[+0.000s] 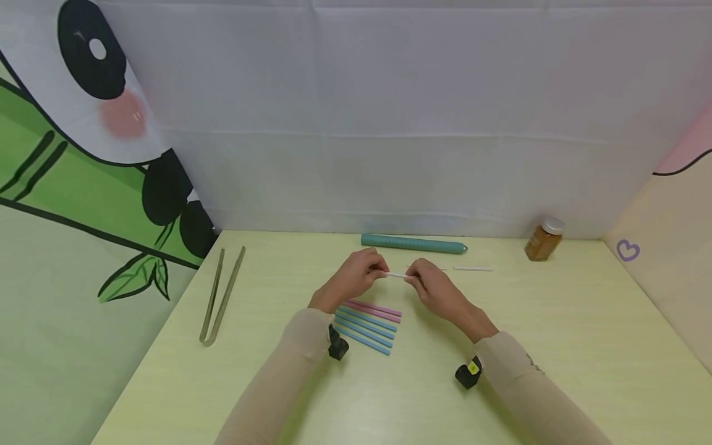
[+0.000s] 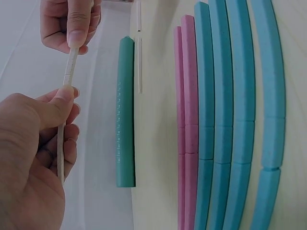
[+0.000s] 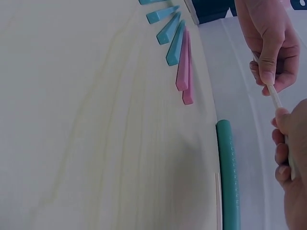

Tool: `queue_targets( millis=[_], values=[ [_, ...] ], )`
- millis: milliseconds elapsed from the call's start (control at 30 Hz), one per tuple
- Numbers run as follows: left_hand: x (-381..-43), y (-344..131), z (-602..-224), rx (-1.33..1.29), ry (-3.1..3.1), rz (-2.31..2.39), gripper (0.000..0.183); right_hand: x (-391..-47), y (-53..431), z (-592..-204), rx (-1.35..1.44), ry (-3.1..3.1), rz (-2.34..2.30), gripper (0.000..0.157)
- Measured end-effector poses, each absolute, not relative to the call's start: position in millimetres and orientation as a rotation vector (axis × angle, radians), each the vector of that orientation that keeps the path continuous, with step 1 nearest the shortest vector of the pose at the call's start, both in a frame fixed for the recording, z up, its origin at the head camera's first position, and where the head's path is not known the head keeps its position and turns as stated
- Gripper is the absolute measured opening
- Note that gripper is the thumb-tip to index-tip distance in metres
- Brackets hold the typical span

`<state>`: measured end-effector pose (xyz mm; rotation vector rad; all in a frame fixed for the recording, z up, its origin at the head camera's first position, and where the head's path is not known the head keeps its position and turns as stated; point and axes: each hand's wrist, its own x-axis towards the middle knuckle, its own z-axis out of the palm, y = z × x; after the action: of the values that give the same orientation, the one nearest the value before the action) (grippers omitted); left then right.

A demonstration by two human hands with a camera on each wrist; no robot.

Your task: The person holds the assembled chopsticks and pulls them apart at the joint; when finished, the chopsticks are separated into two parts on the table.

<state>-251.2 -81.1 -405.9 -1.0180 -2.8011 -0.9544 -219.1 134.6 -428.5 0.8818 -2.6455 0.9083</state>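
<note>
Both hands hold one thin white stick [image 1: 396, 275] above the back middle of the table. My left hand [image 1: 354, 276] pinches its left part, and my right hand [image 1: 436, 290] pinches its right part. In the left wrist view, a short stretch of the white stick [image 2: 70, 69] with faint marks shows between the two thumbs; its lower end runs across the left fingers. Below the hands lie two pink sticks [image 1: 384, 314] and several blue sticks [image 1: 378, 334], side by side in a row. The left forearm hides some of their left ends.
Along the back edge lies a teal ridged cylinder [image 1: 411, 243]. Another thin white stick [image 1: 473, 269] lies in front of it to the right. Metal tongs [image 1: 222, 303] lie at the left; a jar [image 1: 544, 240] with brown contents and a silvery lid stands at the back right.
</note>
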Motion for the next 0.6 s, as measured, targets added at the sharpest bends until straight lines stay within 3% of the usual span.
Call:
queue_targets(
  millis=[600],
  values=[
    [-250.3,-78.6,-404.3,-1.009,-2.793,-1.005,0.009,-218.4,141.5,-426.3,0.878,-2.676,0.926,0.007]
  ],
)
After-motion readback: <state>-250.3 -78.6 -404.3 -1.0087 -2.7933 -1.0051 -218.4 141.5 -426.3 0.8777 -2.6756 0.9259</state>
